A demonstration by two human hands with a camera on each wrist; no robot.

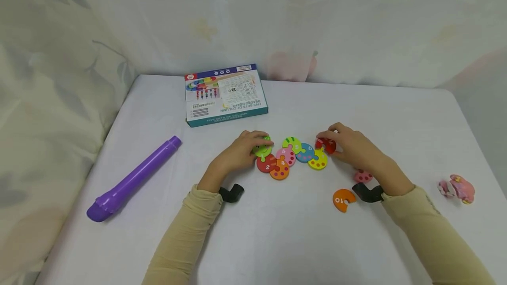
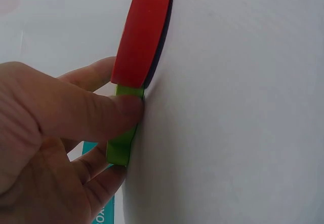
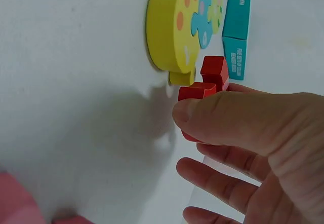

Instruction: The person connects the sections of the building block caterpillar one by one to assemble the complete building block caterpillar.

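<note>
My left hand grips the green smiling head piece of a wooden number caterpillar puzzle by its edges, thumb on the near side in the left wrist view. Joined to it in a wavy row are a red piece 2, orange 3, pink 4, green 5, blue 6 and a yellow piece. A notched red piece is pinched between the thumb and fingers of my right hand. It is held close to the yellow piece's knob, apart from it in the right wrist view.
Under my right wrist lies a pink piece, with an orange piece 10 nearer me. A puzzle box lies at the back, a purple toy microphone at left, and a small pink figure at far right.
</note>
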